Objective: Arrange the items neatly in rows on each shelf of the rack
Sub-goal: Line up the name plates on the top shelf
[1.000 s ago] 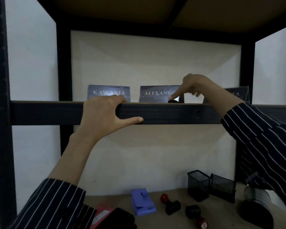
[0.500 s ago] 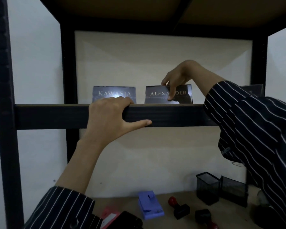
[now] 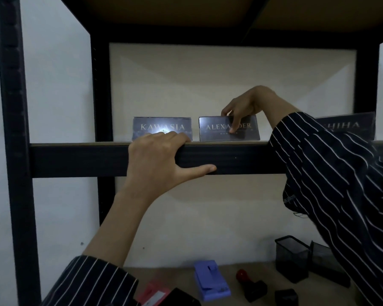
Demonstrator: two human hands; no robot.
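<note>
Three dark name plates stand in a row on the upper shelf: the KAWASIA plate, the ALEXANDER plate and a third plate partly hidden behind my right sleeve. My right hand pinches the top edge of the ALEXANDER plate, one finger pressed on its face. My left hand grips the black front beam of the shelf, fingers over the top and thumb stretched along the lower edge, just in front of the KAWASIA plate.
On the lower shelf lie a purple stapler-like box, a red-topped stamp, a black stamp, two black mesh holders, and a pink item. Black uprights frame the rack.
My right hand went from touching the ALEXANDER plate's lower right corner to gripping its top edge, and the plate now sits squarer. My left hand stayed on the beam.
</note>
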